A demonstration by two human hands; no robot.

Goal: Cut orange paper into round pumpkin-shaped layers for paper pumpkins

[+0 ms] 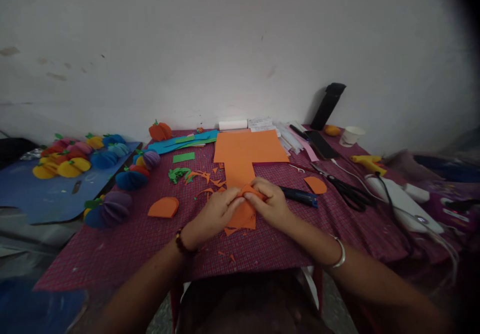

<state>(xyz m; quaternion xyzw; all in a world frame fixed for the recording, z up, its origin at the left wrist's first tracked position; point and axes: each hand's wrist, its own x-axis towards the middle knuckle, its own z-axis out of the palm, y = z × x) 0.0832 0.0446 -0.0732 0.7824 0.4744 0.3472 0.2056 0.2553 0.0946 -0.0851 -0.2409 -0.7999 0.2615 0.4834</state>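
Between my left hand (219,208) and my right hand (270,204) is a small piece of orange paper (250,190), pinched by the fingers and thumbs of both. It is held just above an orange paper strip (240,171) that runs toward me on the table. Fingers cover much of the held piece, so its full outline is hidden. Orange scraps (204,175) lie beside the strip. A rounded orange paper piece (164,207) rests to the left, and another rounded orange piece (315,185) to the right. Close to my right hand lies a dark blue cutter (300,196).
Large orange sheets (251,145) lie at the back. Black-handled scissors (347,191), a phone (321,145), a yellow glue gun (368,164) and a white power strip (403,204) with cables are on the right. Colourful paper pumpkins (75,166) sit on a blue board (37,199) at left.
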